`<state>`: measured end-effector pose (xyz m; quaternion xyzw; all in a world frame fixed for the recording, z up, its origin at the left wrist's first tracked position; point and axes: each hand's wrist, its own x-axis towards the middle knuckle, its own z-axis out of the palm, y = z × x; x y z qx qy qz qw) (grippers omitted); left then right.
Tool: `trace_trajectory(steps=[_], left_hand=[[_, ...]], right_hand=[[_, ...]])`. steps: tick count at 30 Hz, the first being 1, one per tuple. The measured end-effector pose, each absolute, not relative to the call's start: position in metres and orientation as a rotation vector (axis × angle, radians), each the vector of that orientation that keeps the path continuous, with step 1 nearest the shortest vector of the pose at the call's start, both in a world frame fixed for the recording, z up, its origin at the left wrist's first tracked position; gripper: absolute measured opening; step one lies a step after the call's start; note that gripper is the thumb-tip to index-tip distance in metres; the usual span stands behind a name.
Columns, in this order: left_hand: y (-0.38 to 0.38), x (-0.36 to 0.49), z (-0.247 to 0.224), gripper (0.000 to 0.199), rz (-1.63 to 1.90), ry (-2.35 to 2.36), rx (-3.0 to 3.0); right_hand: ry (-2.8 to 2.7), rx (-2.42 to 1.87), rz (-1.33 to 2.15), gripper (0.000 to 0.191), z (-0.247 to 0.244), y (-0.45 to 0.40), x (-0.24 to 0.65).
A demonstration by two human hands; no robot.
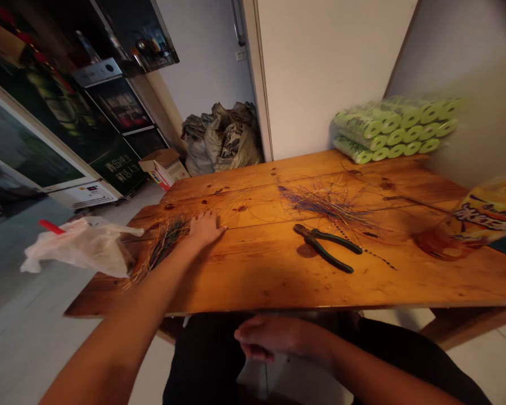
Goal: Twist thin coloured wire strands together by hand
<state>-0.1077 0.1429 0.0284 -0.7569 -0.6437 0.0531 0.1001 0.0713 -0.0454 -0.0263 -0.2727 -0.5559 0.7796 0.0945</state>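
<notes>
Right hand point(274, 336) below surface's point(236, 270) near edge, fingers curled in; left hand point(203, 227) spread; I judge left-edge bundle point(162, 247) gathered, wires point(310, 202) toward far edge not

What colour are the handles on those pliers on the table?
The pliers' handles look dark green, almost black, seen best in the head view.

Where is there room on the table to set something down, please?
The orange-brown wooden table is bare between the left hand and the dark-handled metal pliers, and along the near edge before the pliers. Tangled thin purple and orange strands crowd the area behind the pliers; a multicoloured strand bundle lies beside the left hand.
</notes>
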Motion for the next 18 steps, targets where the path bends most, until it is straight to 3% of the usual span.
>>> trace_trajectory(steps=[5, 11, 18], left_hand=[[0.167, -0.084, 0.006, 0.047, 0.062, -1.999, -2.244], [0.183, -0.065, 0.014, 0.045, 0.010, -2.059, -2.286], [0.201, -0.025, 0.015, 0.057, 0.000, -2.351, -2.211]], right_hand=[[-1.571, -0.834, 2.292, 0.034, -0.029, -0.043, 0.076], [-1.458, -0.925, 2.224, 0.035, -0.030, -0.041, 0.085], [-1.489, -0.938, 2.209, 0.034, -0.036, -0.041, 0.087]])
